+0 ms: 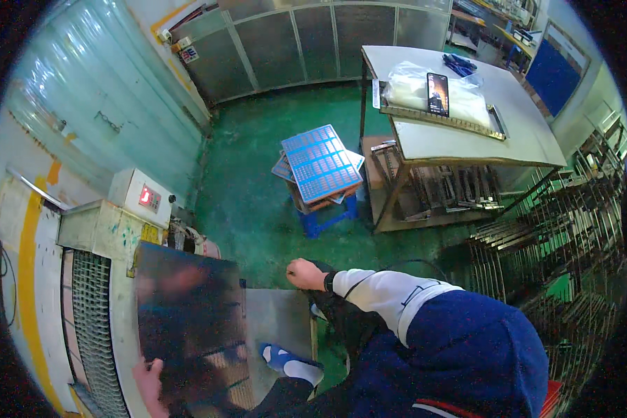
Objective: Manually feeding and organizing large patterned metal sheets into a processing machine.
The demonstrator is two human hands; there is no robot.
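Observation:
At the lower left, a dark glossy panel (188, 313) shows blurred reflections on its surface. My left hand (148, 386) is at its near left corner, fingers curled on the edge; part of the grip is hidden. The panel lies beside a bare grey metal plate (275, 317). My right hand (305, 274), with a dark band at the wrist, is closed in a loose fist near my knee, and nothing shows in it. A foot in a blue-and-white slipper (285, 361) rests on the grey plate.
A white control box (141, 197) with a red display stands on the machine (94, 237) at left. Ahead, blue perforated panels (322, 161) are stacked on a blue stool (331, 214). A table (522, 118) holds a phone (437, 94); metal racks (571, 244) crowd the right.

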